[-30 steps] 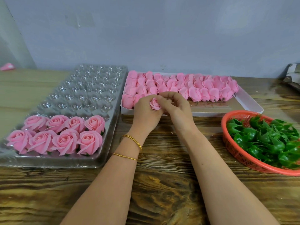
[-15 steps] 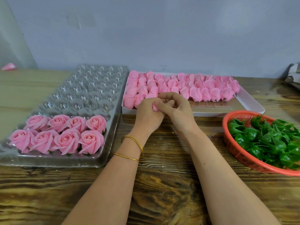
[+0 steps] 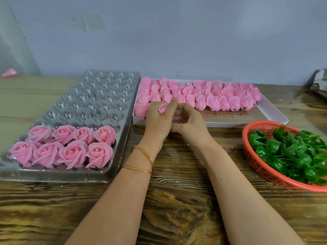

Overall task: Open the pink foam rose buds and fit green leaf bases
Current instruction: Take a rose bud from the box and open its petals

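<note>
- Right hand (image 3: 192, 122) is pulling off the rose bud (image 3: 162, 108), fingers loosely curled and empty; a second ago both hands were covering it.
- Left hand (image 3: 155, 121) is pinching the bud over the box (image 3: 230, 123) edge; opening is barely starting.
- Bare table (image 3: 177, 200) is lying open toward the basket (image 3: 256, 167) of leaf bases (image 3: 292, 156).

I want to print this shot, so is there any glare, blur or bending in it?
Head view: soft, even light with faint shadows; bright glints on the clear plastic tray; green leaf bases in the orange basket smear at the right edge; the wide lens bows the table; the rose bud in the left hand looks fairly sharp.
</note>
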The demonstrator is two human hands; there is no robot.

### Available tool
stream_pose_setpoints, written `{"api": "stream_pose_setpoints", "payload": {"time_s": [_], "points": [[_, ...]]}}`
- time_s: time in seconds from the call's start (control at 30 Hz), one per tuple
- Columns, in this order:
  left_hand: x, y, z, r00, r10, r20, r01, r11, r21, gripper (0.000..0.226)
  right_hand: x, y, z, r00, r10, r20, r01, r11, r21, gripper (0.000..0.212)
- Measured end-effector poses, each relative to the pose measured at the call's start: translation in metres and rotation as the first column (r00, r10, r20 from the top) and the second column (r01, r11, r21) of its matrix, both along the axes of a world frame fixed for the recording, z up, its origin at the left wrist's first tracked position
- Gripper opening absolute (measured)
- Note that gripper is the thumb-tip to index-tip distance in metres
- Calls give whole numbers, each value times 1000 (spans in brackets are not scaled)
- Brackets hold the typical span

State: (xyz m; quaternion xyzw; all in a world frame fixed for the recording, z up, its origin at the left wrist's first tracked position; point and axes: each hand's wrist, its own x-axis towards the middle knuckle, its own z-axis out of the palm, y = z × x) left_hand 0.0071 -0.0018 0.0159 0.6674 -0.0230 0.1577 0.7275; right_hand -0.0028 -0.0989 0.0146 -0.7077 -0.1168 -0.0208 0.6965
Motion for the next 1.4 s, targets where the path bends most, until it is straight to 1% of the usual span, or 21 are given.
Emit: {"api": "stream_pose_setpoints", "payload": {"time_s": [0.07,0.17,0.27,0.37,0.47,0.57,0.7,0.83,0.97,1.07,1.13,1.2,1.27,1.4], "points": [[1,0,-1,1000,-6,-10,6,1000,-20,33,-1,1,0,1000,16,1,-16,1000,-15,48],[0,-1,0,999,-41,-19,39,996,-76,33,0,2,-1,1000,-12,3,12,1000,-16,51],[-1,-2,1,996,-90,-28,87,991,-103,33,1,4,-3,999,-47,26,48,999,-15,48],[-2,0,2,991,-124,-48,116,984,-135,37,2,4,-5,998,-51,44,53,998,-37,39],[-3,2,3,991,-118,-62,108,983,-151,29,2,3,-5,1000,-13,25,14,1000,-26,38],[-2,4,4,990,-113,-83,98,981,-169,28,1,1,-4,997,75,-16,-75,996,39,33],[0,5,4,991,-96,-94,82,987,-137,38,-1,0,-3,985,171,-31,-168,983,68,23],[1,5,2,995,-63,-75,55,993,-105,45,-4,0,0,982,181,-49,-178,983,53,27],[3,4,3,994,-46,-100,29,986,-163,42,-5,2,2,991,128,-46,-127,992,10,30],[4,3,2,991,-60,-124,36,982,-186,49,-4,4,1,998,70,5,-70,995,-65,38],[4,3,1,990,-72,-125,44,976,-214,52,-3,5,1,999,43,34,-40,996,-75,40],[4,3,1,990,-69,-125,41,976,-216,49,-2,7,-1,998,18,53,-14,997,-76,44],[5,2,0,991,-38,-125,13,981,-193,46,-1,8,-2,998,3,66,3,996,-91,42],[6,2,-1,994,-13,-106,-5,985,-170,45,0,9,-3,996,6,84,3,994,-111,29]]}}
